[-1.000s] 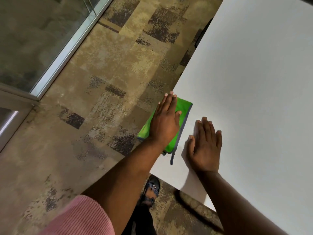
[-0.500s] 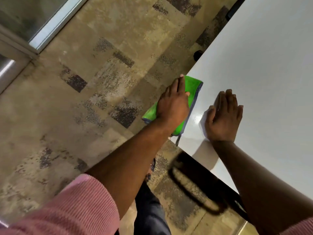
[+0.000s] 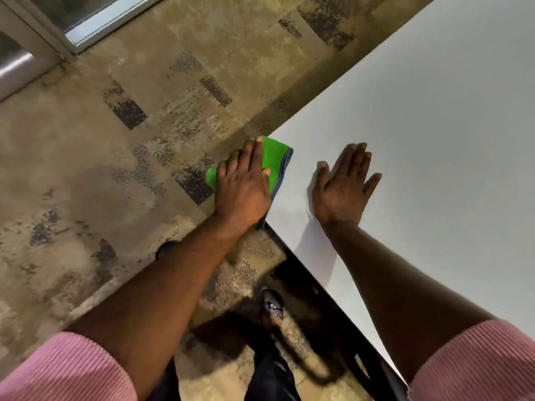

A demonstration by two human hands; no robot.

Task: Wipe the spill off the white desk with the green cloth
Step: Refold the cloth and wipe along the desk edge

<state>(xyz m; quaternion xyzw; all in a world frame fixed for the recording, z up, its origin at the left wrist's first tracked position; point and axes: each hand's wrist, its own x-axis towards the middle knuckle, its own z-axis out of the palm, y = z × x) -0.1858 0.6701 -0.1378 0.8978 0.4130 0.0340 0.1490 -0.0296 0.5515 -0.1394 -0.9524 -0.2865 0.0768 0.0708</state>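
Slid to the desk [image 3: 434, 140] corner, left hand [image 3: 241, 189] flat on green cloth [image 3: 275, 151].

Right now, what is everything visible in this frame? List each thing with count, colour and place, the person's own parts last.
white desk: one, white top on a dark frame, right half of the view.
green cloth: one, bright green with a grey hem, at the desk's corner, partly hanging past the edge.
carpet floor: one, tan with dark patches, left and centre.
glass panel: one, pale metal frame, top left.
sandal: one, dark, on the floor below the desk edge.
sleeves: two, pink ribbed, bottom corners.
left hand: one, flat on the cloth.
right hand: one, open, flat on the desk beside the cloth.
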